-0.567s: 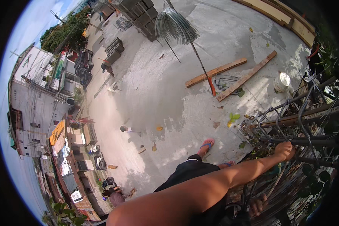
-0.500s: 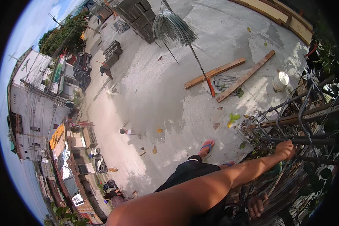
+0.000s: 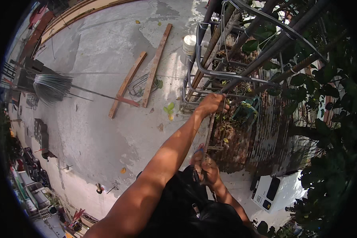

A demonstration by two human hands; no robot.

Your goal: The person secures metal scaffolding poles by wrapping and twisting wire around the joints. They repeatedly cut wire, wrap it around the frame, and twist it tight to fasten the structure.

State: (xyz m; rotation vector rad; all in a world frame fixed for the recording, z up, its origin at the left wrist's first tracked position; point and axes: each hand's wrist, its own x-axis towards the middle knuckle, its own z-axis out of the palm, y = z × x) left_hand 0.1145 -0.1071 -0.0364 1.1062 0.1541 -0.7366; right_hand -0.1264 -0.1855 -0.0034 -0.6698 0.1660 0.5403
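Note:
My left hand [image 3: 211, 104] is stretched out and closed around a thin rusty steel bar [image 3: 207, 137] where it meets the rebar cage [image 3: 226, 59]. The bar runs down toward my body. My right hand [image 3: 208, 171] is closed around its lower end, close to my dark shorts. The cage is made of long dark bars and bent stirrups and leans over a patch of dead leaves and corrugated sheet. Whether my right hand also holds a small tool I cannot tell.
Two wooden planks [image 3: 154, 65] and a bent wire stirrup [image 3: 137, 85] lie on the concrete roof. A white bucket [image 3: 189, 43] stands by the cage. A bundle of wire [image 3: 51, 87] lies at the left. A white box [image 3: 271, 190] and leafy branches [image 3: 329, 131] fill the right.
The view has swung round, so the rebar cage moved from the right edge to the top centre. My left hand stays on the bar. My right hand has come into view.

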